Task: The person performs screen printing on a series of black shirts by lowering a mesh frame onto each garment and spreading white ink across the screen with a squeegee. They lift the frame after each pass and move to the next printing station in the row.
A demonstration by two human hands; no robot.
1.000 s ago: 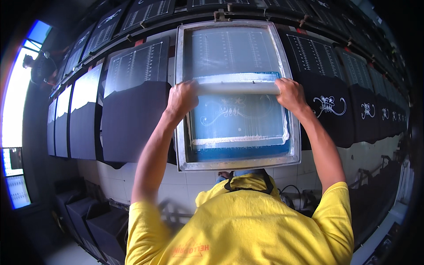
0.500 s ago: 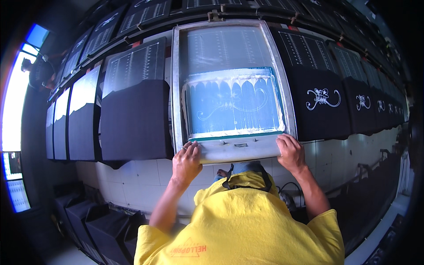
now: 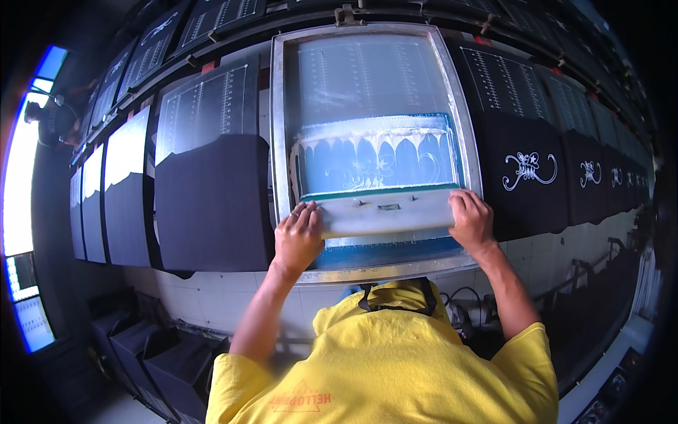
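A long printing tabletop (image 3: 212, 283) runs from left to right, bending with the lens, and carries a row of dark shirts (image 3: 212, 205) laid flat side by side. The shirt to the right (image 3: 526, 177) bears a white printed ornament, as do those further along. A metal-framed printing screen (image 3: 279, 141) lies over the middle place, its blue mesh streaked with white ink. Across its near part lies a wide squeegee (image 3: 385, 212). The left hand (image 3: 298, 237) is closed over its left end, the right hand (image 3: 472, 220) over its right end, both gripping it. Dark boxes, perhaps bins, stand on the floor (image 3: 141, 346) at lower left. A bright window (image 3: 18, 184) glows at far left.
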